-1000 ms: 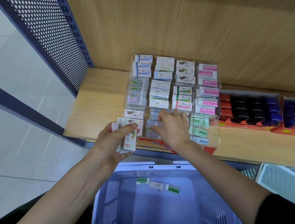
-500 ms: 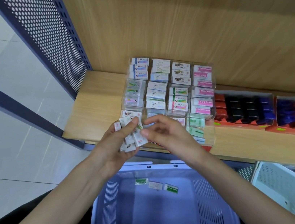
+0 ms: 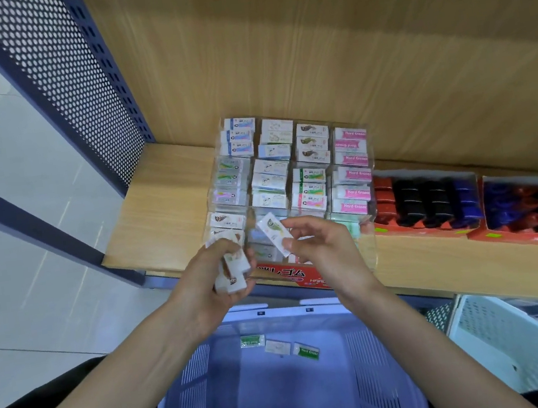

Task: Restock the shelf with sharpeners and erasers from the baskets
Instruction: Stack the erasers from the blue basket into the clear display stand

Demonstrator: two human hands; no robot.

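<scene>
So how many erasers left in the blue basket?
3, in a row by the far wall of the blue basket: green eraser left, pale eraser middle, green-labelled eraser right. Arms may hide others.

A stationery shop aisle, seen from right at the shelving.
A wood-grain shelf point(image 3: 162, 218) with a perforated blue end panel point(image 3: 70, 79) carries a clear compartmented display case point(image 3: 370, 255). It is packed with wrapped erasers point(image 3: 309, 194) sorted by wrapper. Beside it, red cartons point(image 3: 419, 229) hold sharpeners point(image 3: 433, 201) in ranks. A blue stock basket point(image 3: 288, 401) and a white basket point(image 3: 523, 351) sit below, over pale floor tiles point(image 3: 26, 258).
</scene>
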